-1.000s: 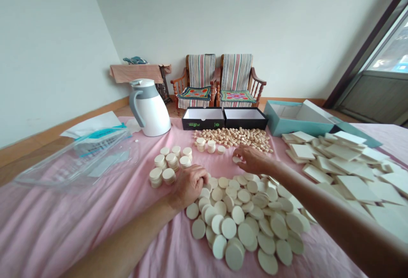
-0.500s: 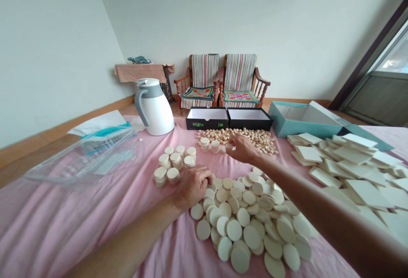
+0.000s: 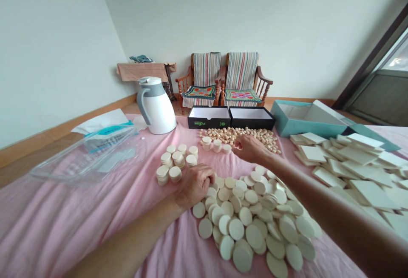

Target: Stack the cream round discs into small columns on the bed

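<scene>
My left hand (image 3: pixel 196 184) rests with curled fingers at the upper left edge of a heap of pale round wooden discs (image 3: pixel 236 228). Its fingertips are turned away, so anything inside them is hidden. My right hand (image 3: pixel 250 148) is just right of a low stack of discs (image 3: pixel 227 148), apart from it, fingers curled in and no disc showing in them. Two more stacks stand left of that one, the farthest being a taller stack (image 3: pixel 206 143). Several neat disc stacks (image 3: pixel 175 174) are grouped left of my left hand.
Small wooden beads (image 3: pixel 223 135) lie behind the short row, before two black boxes (image 3: pixel 208 123). A white-and-grey jug (image 3: pixel 159 110) and clear plastic packaging (image 3: pixel 86 159) are at left. Square wooden tiles (image 3: pixel 350 159) and a teal box (image 3: pixel 288 118) occupy the right of the pink cloth (image 3: pixel 134 210).
My right hand has drawn back to the right from the rightmost low stack, which now shows fully. My left hand has kept its place by the heap. The view has shifted slightly.
</scene>
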A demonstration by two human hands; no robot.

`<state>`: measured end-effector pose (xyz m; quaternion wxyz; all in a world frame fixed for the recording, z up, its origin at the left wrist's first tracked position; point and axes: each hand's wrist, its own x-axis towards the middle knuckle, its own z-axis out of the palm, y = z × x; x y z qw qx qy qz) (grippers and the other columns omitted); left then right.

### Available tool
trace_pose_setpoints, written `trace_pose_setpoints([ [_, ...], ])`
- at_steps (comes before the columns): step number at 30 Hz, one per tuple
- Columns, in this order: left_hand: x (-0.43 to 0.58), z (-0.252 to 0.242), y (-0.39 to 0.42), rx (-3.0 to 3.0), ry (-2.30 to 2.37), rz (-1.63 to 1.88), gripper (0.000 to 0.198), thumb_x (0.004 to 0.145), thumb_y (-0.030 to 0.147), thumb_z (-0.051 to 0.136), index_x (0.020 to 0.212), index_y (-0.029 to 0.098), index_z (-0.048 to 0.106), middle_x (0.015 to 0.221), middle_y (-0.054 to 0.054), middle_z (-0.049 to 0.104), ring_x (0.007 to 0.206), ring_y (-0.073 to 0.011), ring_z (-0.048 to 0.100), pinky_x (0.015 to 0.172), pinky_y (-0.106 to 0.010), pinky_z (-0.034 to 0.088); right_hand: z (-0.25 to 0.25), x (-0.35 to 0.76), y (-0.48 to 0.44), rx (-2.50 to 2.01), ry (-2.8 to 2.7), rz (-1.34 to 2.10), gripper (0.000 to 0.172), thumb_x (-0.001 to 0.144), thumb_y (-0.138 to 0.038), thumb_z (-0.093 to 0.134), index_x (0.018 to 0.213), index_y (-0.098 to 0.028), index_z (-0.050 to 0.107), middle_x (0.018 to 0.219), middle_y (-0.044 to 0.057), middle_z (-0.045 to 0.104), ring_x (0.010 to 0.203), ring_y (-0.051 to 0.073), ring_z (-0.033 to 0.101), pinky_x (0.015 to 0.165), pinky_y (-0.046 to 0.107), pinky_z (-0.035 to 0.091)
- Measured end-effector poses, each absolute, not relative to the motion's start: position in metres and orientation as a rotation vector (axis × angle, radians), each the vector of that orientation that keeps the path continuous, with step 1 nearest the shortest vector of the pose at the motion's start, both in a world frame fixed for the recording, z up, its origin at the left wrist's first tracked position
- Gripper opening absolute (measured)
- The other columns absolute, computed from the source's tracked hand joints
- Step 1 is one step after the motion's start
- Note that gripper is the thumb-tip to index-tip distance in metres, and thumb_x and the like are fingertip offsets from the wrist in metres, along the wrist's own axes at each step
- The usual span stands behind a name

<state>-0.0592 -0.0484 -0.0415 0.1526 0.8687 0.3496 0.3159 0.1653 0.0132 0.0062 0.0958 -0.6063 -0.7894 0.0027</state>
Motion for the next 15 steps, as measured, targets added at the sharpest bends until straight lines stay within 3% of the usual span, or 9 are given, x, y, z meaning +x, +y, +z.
trace_pose_setpoints([
  [3, -0.058, -0.041, -0.048, 2.49, 1.003, 0.913, 0.024, 0.065, -0.003, 0.037, 0.061, 0.016, 0.053, 0.063, 0.0, 0.058, 0.066, -0.0122, 0.052, 0.065, -0.023, 0.039, 0.019, 0.192, -0.002, -1.898, -2.497, 0.134, 0.017, 0.069, -0.024, 0.057, 0.082, -0.017, 0.064, 0.081, 0.007, 0.067, 0.074, 0.019, 0.06, 0.058, 0.025, 0.036],
  [7, -0.058, -0.041, -0.048, 2.488, 1.014, 0.927, 0.024, 0.066, -0.002, 0.038, 0.061, 0.015, 0.052, 0.064, 0.0, 0.058, 0.066, -0.0126, 0.052, 0.064, -0.024, 0.039, 0.021, 0.219, -0.022, -1.977, -2.646, 0.289, 0.027, 0.063, -0.021, 0.063, 0.089, -0.015, 0.064, 0.087, 0.008, 0.067, 0.081, 0.021, 0.059, 0.06, 0.025, 0.037],
  [15, -0.057, -0.037, -0.05, 2.495, 1.009, 0.924, 0.024, 0.064, -0.003, 0.037, 0.061, 0.016, 0.052, 0.063, 0.0, 0.057, 0.065, -0.0124, 0.052, 0.063, -0.024, 0.038, 0.001, 0.212, -0.028, -1.723, -2.566, 0.367, 0.033, 0.066, -0.005, 0.049, 0.093, -0.017, 0.064, 0.094, 0.007, 0.065, 0.082, 0.016, 0.058, 0.065, 0.023, 0.039],
])
